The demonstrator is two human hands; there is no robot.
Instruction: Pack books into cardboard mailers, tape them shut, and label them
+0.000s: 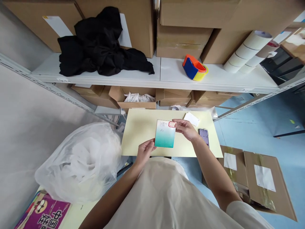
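Over the pale yellow table (pixel 135 127), a flat green-and-white printed card (pixel 165 136) is held up between my two hands. It has small text at its top and a red stamp-like mark at the upper right; whether it is a single sheet or a thin booklet I cannot tell. My left hand (pixel 145 151) pinches its lower left edge. At the upper right corner, the thumb and fingers of my right hand (pixel 187 128) grip it. Behind my right hand lies a small white stack of paper or cards (pixel 191 118). A phone (pixel 204 136) with a lit screen rests beside my right forearm.
A shelf (pixel 171 71) ahead bears black cloth (pixel 95 44), a coloured tape dispenser (pixel 194 67), tape rolls (pixel 247 51) and cardboard boxes (pixel 183 41). Below is an open box (pixel 139 105) of white items. A clear bag (pixel 83 159) stands left; flattened cartons (pixel 269 184) lie right.
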